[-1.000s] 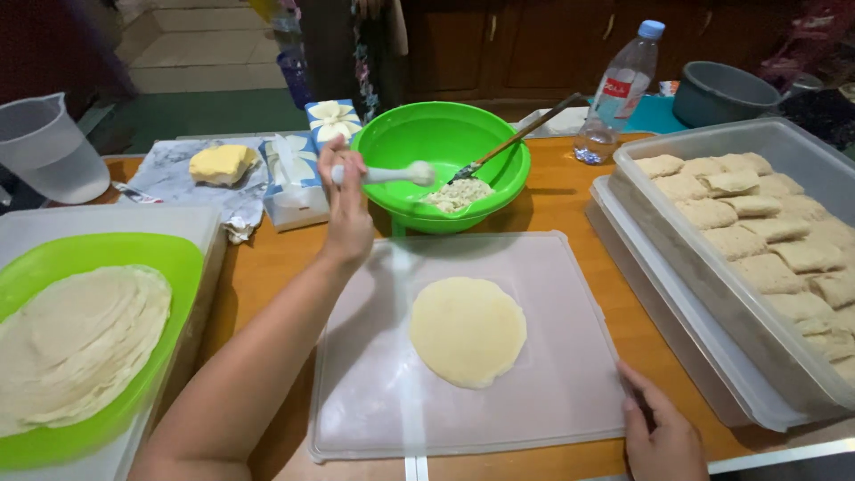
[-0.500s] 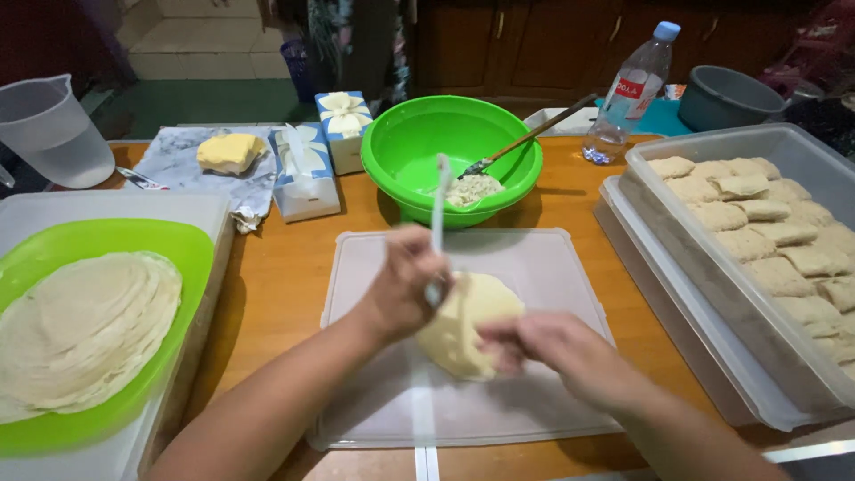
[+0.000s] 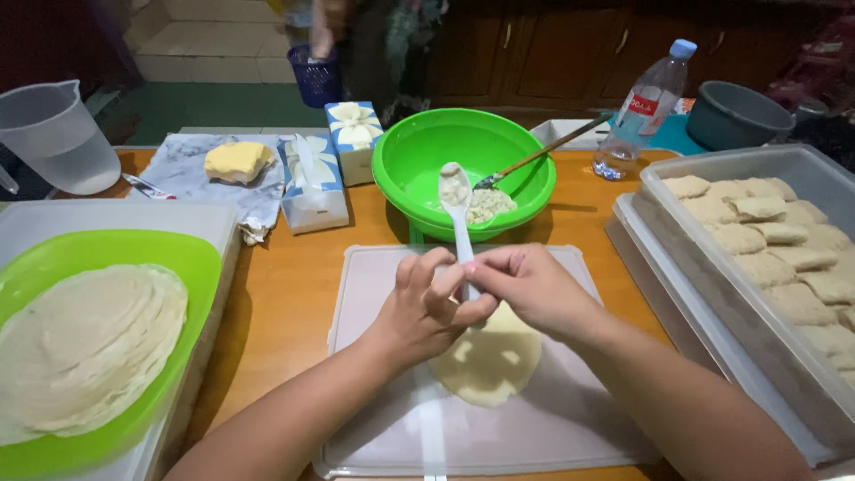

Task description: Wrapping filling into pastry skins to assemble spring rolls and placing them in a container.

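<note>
- Where your fingers [image 3: 454, 278] meet above the round wrapper [image 3: 488, 361], both hands pinch the white spoon [image 3: 459, 214] handle.
- Your left hand [image 3: 427, 307] and right hand [image 3: 534, 289] touch over the wrapper.
- Beyond the wrapper, the spoon's filled bowl points toward the green bowl [image 3: 419, 160].
- Under the wrapper lies a white board [image 3: 374, 285] on the table [image 3: 285, 285].

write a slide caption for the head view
Both hands, left and right, hold a white spoon above a round wrapper on a board.
</note>
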